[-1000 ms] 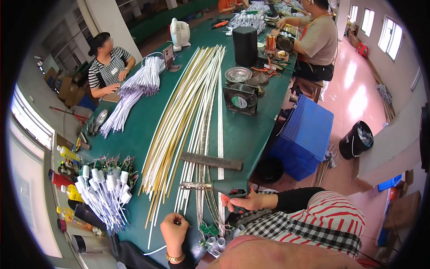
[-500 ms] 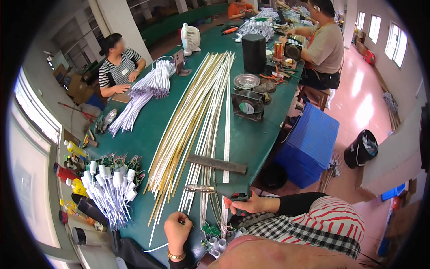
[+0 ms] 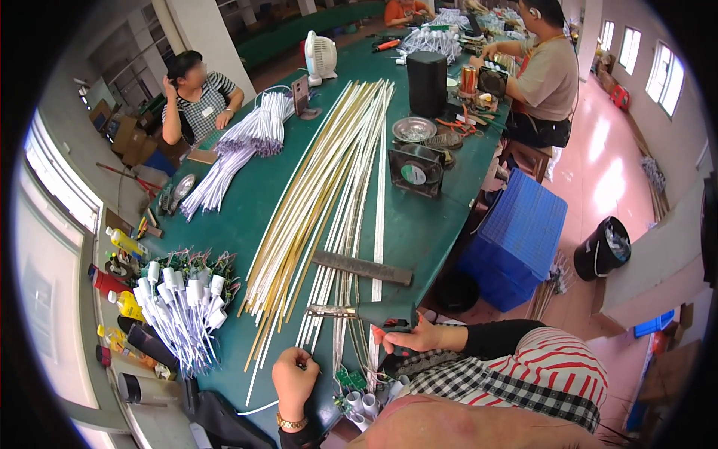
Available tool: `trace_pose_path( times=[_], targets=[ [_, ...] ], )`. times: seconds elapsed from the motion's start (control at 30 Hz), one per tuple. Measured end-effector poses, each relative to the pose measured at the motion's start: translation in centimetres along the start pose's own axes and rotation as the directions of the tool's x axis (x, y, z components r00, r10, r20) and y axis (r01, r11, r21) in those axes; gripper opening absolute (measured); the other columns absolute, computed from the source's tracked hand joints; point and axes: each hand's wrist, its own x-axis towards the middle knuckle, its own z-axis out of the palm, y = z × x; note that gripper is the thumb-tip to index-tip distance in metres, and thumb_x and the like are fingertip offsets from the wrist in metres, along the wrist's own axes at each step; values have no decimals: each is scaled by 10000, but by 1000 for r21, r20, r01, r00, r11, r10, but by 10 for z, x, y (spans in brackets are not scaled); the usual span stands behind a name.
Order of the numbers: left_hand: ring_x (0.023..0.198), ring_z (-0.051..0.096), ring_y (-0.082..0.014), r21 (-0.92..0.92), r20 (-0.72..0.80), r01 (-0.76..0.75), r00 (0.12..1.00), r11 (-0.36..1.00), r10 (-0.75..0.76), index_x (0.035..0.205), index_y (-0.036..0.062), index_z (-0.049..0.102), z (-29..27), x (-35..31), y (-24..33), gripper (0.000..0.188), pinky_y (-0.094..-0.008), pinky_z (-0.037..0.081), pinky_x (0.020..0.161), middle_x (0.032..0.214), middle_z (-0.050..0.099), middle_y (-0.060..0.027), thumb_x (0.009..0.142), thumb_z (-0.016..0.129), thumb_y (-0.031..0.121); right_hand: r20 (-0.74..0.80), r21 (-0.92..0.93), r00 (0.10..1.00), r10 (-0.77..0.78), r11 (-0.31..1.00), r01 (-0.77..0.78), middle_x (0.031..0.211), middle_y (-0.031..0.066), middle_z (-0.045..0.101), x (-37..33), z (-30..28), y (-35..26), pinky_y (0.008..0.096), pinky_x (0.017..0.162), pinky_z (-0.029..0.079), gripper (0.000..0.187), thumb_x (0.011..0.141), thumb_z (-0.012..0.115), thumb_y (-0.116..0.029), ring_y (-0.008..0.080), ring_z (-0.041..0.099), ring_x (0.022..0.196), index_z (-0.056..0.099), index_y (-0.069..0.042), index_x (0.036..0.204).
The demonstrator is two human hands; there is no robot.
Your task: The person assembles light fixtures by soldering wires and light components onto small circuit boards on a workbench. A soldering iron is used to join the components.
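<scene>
My left hand [image 3: 295,378] is curled closed at the table's near edge, beside the lower ends of the long thin strips [image 3: 321,202]. A gold-coloured band circles its wrist; what its fingers pinch is too small to make out. To the right, my right hand [image 3: 416,336] grips a dark hand tool [image 3: 385,315] with a long slotted metal nose and a red part below. The tool's nose lies across the white strips. A flat grey bar [image 3: 363,267] rests over the strips farther up. Close to my body sit green circuit boards [image 3: 349,380] and white cylinders [image 3: 361,410].
White-capped wired parts [image 3: 183,303] lie in a heap at the left, near yellow bottles [image 3: 126,305]. White cable bundles [image 3: 258,127], a fan [image 3: 320,58], a black box [image 3: 427,84] and a square black fan [image 3: 415,170] occupy the table. Blue crates [image 3: 512,236] stand right. Co-workers [image 3: 200,105] sit around.
The co-worker at the far left has raised one hand to the head. My view has shifted slightly. Both my hands stay in nearly the same places.
</scene>
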Motion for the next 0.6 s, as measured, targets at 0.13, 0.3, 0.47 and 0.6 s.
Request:
trace_pose_path(
  times=[0.13, 0.3, 0.47, 0.6],
  targets=[
    [601, 609, -236, 4, -2, -44, 999, 999, 44, 752, -10, 631, -1, 0, -1, 68, -328, 478, 582, 676, 621, -139, 702, 639, 35, 18, 4, 1000, 2, 1000, -3, 928, 96, 613, 3, -1, -2, 259, 636, 503, 218, 907, 563, -51, 101, 592, 673, 533, -15, 1119],
    [632, 616, -306, -3, -57, -2, 998, 1000, 2, 728, 8, 625, -5, 0, 11, 106, -370, 483, 590, 703, 620, -150, 734, 671, 103, 9, 0, 997, 74, 997, -74, 927, 95, 624, 3, -3, -4, 263, 634, 503, 226, 905, 566, -52, 107, 603, 681, 541, -19, 1127],
    [643, 579, -340, 213, -131, 3, 991, 977, 25, 672, 30, 588, -2, 1, 12, 180, -418, 460, 577, 697, 563, -138, 751, 669, 170, 13, -86, 998, 62, 994, -61, 935, 97, 630, 2, -7, -3, 264, 635, 500, 226, 909, 565, -54, 116, 614, 691, 542, -15, 1130],
    [654, 570, -349, 309, -49, 42, 998, 950, -28, 677, 29, 596, -7, -4, 15, 165, -436, 429, 588, 720, 582, -140, 742, 639, 174, 6, -25, 991, 133, 991, -133, 938, 105, 627, 3, -2, -8, 265, 643, 500, 221, 911, 560, -52, 119, 615, 698, 537, 4, 1123]
  ],
)
